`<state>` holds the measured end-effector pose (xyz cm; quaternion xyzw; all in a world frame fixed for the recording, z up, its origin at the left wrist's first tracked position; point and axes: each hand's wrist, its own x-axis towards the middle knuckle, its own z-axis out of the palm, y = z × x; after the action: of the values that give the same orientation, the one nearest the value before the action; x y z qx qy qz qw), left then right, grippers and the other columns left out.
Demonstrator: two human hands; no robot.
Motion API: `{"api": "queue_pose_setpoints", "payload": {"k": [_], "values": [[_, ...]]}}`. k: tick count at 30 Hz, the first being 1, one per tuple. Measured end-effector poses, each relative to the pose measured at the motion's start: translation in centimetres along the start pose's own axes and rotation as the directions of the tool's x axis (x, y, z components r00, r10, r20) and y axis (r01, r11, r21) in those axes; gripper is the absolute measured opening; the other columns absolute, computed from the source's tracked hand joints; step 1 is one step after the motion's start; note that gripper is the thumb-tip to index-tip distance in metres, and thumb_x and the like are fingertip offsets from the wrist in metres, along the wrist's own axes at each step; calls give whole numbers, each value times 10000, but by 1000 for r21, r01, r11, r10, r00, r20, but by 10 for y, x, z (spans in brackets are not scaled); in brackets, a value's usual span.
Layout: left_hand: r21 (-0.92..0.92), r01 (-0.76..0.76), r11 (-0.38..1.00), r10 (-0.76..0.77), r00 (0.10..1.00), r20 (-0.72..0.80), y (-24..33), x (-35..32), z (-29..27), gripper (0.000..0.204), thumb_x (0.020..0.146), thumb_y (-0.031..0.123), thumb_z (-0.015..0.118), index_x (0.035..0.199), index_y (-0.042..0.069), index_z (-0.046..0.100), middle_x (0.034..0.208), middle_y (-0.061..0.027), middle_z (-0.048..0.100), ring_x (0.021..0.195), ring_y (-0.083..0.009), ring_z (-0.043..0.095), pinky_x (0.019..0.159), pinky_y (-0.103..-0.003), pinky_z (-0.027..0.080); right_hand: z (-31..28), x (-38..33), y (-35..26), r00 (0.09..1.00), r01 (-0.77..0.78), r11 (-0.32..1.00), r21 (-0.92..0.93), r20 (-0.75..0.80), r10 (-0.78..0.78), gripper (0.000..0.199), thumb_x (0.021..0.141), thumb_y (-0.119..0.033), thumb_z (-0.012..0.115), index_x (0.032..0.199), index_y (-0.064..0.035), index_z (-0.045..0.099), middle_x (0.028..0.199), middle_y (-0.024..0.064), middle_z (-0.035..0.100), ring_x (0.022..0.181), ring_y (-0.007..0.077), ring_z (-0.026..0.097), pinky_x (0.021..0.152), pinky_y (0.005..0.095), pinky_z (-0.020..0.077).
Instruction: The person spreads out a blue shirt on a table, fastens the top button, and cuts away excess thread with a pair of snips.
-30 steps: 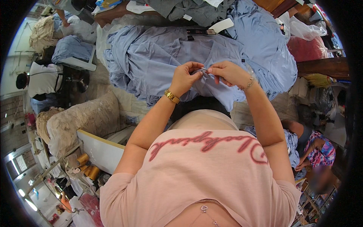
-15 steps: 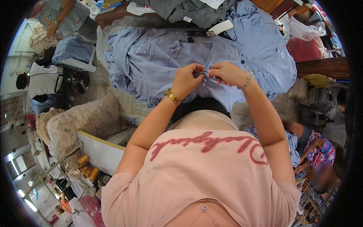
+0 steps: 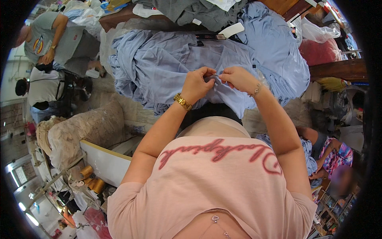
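Observation:
A large heap of light blue garments (image 3: 159, 59) lies in front of me, spilling toward my waist. My left hand (image 3: 197, 84) is closed, thumb and fingers pinching a bit of the light blue cloth near the heap's front edge. Close beside it, my right hand (image 3: 238, 79) is also closed, its thumb and fingertips pinched together at the same spot. Something small and dark shows between the two sets of fingertips, too small to name. A dark printed tag (image 3: 210, 36) and a white tag (image 3: 232, 30) lie on the far side of the heap.
Grey garments (image 3: 199, 14) lie beyond the heap. At left are a stuffed sack (image 3: 87, 131), a white board (image 3: 105, 157) and golden thread cones (image 3: 94, 184). Co-workers are at upper left (image 3: 47, 40) and lower right (image 3: 334, 157). A red sack (image 3: 320, 51) stands at right.
My hands stay pinched at almost the same place. At upper left, the person in grey has come further into view, and the blue pile on a white stand there no longer shows.

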<state>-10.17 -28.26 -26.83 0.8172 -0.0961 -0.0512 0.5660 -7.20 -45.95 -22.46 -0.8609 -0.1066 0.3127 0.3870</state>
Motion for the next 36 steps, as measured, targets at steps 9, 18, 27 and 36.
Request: {"api": "queue_pose_setpoints", "payload": {"k": [9, 18, 27, 36], "values": [[-49, -17, 999, 20, 998, 66, -7, 1, -3, 243, 716, 46, 628, 957, 17, 612, 852, -80, 647, 792, -118, 608, 720, -234, 467, -2, -2, 4, 965, -244, 911, 332, 173, 196, 264, 824, -293, 517, 757, -48, 589, 507, 4, 458, 342, 74, 337, 306, 235, 246], [-58, -44, 997, 48, 995, 82, -10, 2, -4, 238, 719, 38, 627, 956, 19, 611, 856, -73, 647, 796, -114, 605, 720, -234, 467, 1, -4, 5, 964, -253, 885, 392, 177, 198, 256, 824, -285, 517, 717, -55, 545, 502, -11, 432, 322, 65, 303, 292, 230, 219], [-153, -20, 988, 38, 992, 117, -15, 3, -4, 259, 716, 6, 621, 974, 18, 599, 886, -71, 645, 820, -112, 603, 751, -233, 470, 2, -7, 5, 953, -288, 856, 429, 219, 211, 237, 850, -281, 495, 746, -70, 526, 511, -22, 433, 307, 38, 277, 280, 208, 195], [-193, -1, 981, 33, 986, 161, -17, 7, -7, 271, 712, 11, 632, 980, 20, 593, 882, -64, 641, 807, -97, 588, 733, -228, 470, -4, -14, 7, 984, -169, 960, 225, 101, 149, 272, 839, -310, 510, 791, -47, 560, 589, 18, 479, 410, 92, 406, 360, 252, 315]]}}
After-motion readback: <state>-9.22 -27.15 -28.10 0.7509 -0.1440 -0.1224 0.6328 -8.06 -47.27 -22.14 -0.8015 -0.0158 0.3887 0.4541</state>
